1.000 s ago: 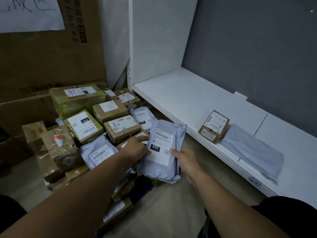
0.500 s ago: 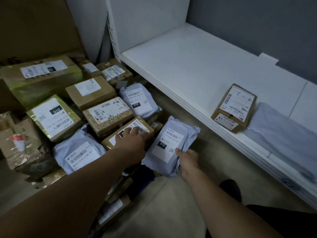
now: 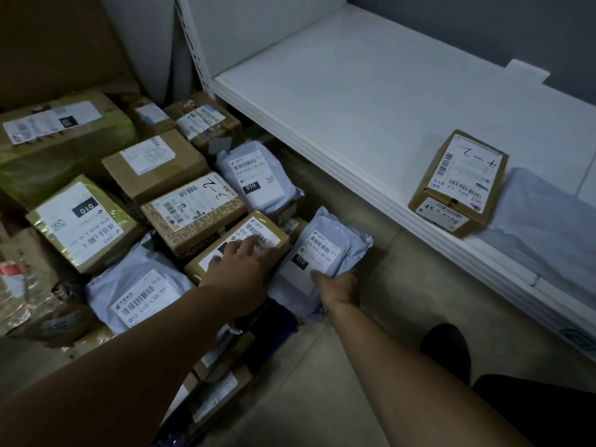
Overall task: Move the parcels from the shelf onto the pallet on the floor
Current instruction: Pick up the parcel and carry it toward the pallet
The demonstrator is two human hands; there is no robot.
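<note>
A grey poly-bag parcel [image 3: 325, 250] with a white "010" label rests at the right edge of the parcel pile on the floor. My right hand [image 3: 338, 287] grips its near end. My left hand [image 3: 240, 269] lies flat, fingers spread, on a brown box [image 3: 277, 235] just left of that bag. On the white shelf [image 3: 338, 91] to the right sit a small brown box [image 3: 461, 182] and a flat grey bag [image 3: 545, 221]. The pallet itself is hidden under the pile.
Several labelled cardboard boxes [image 3: 154, 162] and grey bags [image 3: 258, 175] crowd the floor at left, up to the shelf post [image 3: 193, 43]. Large cardboard stands behind them. Bare floor [image 3: 387, 317] runs between pile and shelf; a dark shoe [image 3: 446, 350] is at lower right.
The grey bag came down from between both hands onto the pile's right edge. My left hand left it and moved onto the brown box; my right hand stayed on it.
</note>
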